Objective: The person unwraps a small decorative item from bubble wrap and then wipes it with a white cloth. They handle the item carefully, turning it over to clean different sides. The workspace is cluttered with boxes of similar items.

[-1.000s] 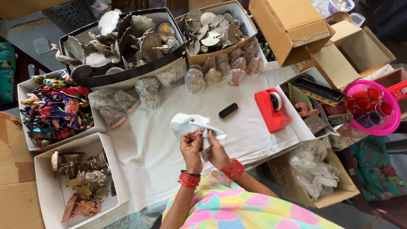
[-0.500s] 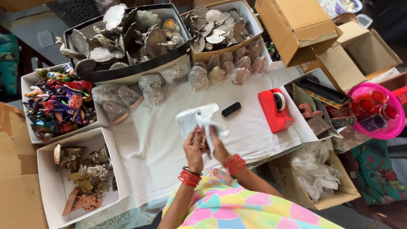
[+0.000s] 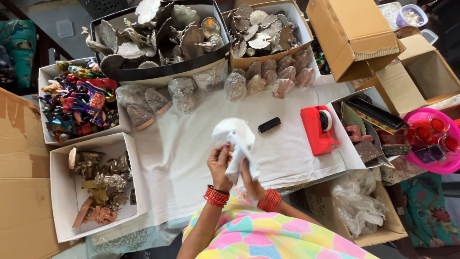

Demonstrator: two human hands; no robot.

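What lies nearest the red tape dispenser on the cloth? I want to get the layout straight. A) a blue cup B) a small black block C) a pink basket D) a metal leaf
B: the small black block lies on the white cloth just left of the red tape dispenser, apart from it, beyond the white wrap in both hands.

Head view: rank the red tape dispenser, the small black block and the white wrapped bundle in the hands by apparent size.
1. White wrapped bundle, though it sits nearer the camera.
2. Red tape dispenser.
3. Small black block.

Brown cardboard boxes beyond table
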